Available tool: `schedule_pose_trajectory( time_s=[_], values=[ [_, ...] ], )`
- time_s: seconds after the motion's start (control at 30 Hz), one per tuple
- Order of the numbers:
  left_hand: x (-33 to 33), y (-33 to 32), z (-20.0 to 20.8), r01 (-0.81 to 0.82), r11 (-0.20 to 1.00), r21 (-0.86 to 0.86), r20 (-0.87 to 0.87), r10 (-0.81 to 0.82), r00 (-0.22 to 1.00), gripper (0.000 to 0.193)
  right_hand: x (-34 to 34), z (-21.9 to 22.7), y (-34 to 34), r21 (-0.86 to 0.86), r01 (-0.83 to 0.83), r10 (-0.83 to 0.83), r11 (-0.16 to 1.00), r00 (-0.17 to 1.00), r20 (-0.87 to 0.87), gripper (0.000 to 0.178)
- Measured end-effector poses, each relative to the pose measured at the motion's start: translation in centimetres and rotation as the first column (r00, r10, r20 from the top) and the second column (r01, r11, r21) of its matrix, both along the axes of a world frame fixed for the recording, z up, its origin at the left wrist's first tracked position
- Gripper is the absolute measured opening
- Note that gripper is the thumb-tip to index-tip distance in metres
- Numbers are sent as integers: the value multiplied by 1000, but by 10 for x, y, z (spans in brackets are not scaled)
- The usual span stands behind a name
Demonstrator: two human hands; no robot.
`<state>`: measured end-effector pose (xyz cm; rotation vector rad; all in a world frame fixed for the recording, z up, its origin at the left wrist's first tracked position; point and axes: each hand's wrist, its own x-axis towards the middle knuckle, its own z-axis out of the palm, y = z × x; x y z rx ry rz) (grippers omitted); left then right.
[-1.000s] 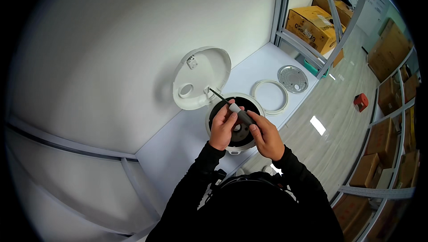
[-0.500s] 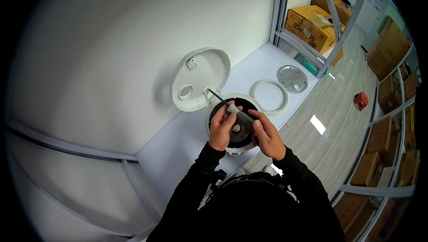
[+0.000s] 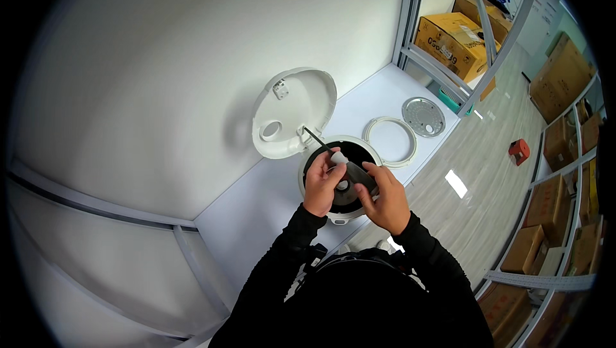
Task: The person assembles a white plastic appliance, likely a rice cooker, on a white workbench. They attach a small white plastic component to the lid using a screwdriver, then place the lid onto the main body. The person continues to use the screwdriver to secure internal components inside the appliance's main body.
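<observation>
Left hand [image 3: 319, 184] pinches screwdriver [image 3: 339, 158] near shaft; right hand [image 3: 387, 201] holds handle [image 3: 360, 177]. Likely light, stiff; grip handle, right of left fingertips.

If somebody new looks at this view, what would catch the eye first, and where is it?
Probably first the left hand and right hand near the centre, holding a grey-handled screwdriver over a round white appliance. Just beyond them, the raised white lid stands out, with the tool's tip near its hinge. To the right, a white ring and a silver disc lie on the table.
</observation>
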<state>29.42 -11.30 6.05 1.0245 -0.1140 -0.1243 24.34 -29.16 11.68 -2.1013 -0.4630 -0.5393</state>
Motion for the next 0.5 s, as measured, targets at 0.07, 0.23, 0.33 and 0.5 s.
schedule_pose_trajectory(
  time_s=[0.07, 0.23, 0.33, 0.5],
  values=[
    [-3, -1, 13, 48, 994, -103, -58, -54, 997, 49, 0, -2, 0, 132, 17, 5, 991, 986, -165, 37],
    [-6, 0, 13, 91, 991, -95, -18, -93, 995, 52, 5, 2, -4, 663, 126, 379, 738, 736, -562, 34],
    [-6, -1, 13, 54, 998, -33, -15, -54, 998, 51, 3, 1, -4, 483, 9, 259, 876, 835, -486, 37],
    [-3, 1, 7, -23, 994, 103, -48, 28, 998, 49, -3, 16, 5, 19, -16, 17, 1000, 1000, -20, 37]
  ],
)
